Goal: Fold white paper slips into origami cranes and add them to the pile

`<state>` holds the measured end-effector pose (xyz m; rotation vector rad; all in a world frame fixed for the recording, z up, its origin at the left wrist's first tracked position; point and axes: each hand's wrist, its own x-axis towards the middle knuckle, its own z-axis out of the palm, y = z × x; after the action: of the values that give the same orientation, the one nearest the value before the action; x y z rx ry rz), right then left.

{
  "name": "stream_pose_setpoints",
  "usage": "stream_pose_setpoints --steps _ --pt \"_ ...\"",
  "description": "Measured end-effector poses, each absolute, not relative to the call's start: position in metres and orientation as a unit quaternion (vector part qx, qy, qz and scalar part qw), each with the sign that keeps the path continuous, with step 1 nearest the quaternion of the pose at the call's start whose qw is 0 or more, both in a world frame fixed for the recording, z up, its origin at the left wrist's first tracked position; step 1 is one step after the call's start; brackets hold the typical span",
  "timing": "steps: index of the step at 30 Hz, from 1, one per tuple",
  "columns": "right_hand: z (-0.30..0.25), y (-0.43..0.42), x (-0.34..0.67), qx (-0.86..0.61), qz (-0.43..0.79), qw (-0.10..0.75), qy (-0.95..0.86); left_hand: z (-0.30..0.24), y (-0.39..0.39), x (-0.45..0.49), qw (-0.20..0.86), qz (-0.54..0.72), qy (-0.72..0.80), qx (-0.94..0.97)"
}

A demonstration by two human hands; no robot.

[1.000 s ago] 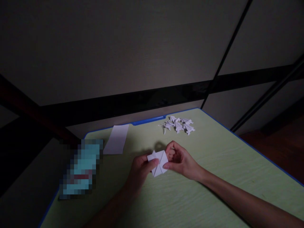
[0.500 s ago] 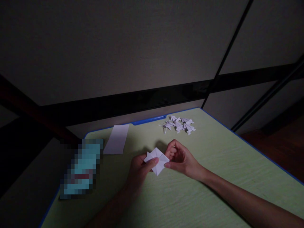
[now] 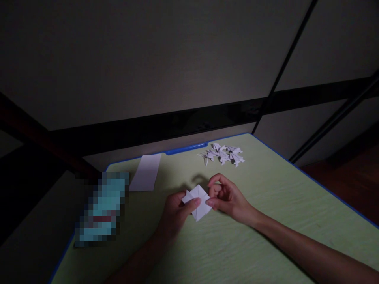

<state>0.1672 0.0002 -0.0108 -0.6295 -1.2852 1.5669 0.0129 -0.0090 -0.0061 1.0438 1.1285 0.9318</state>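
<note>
A small piece of folded white paper (image 3: pixel 200 194), diamond-shaped with crease lines, is held above the table in front of me. My left hand (image 3: pixel 177 211) pinches it from the left, thumb flat on its face and fingers behind. At the paper's right corner, my right hand (image 3: pixel 229 199) grips with thumb and a curled finger, the other fingers bent. Several folded white paper figures (image 3: pixel 223 156), with pointed tips and small legs, lie in a cluster on the table beyond my right hand.
The light green table (image 3: pixel 266 189) has a blue edge and a blue groove strip (image 3: pixel 186 148) at the back. A white paper sheet (image 3: pixel 146 172) lies at the back left, beside a pixelated turquoise object (image 3: pixel 106 205). Cabinet panels (image 3: pixel 148 59) stand behind the table.
The folded paper has shifted slightly to the right and turned a little in my hands. Both hands keep their hold on it. The paper figures and the sheet stay in place.
</note>
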Motion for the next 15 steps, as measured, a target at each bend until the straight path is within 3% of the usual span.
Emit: stream_pose_setpoints --steps 6,15 --pt "-0.009 -0.007 0.166 -0.219 0.662 0.502 -0.512 -0.006 -0.008 0.011 0.683 0.393 0.439 0.431" --pt "-0.014 0.0 0.168 -0.247 0.637 0.497 -0.536 -0.02 -0.006 0.012 0.63 0.435 0.471 0.438"
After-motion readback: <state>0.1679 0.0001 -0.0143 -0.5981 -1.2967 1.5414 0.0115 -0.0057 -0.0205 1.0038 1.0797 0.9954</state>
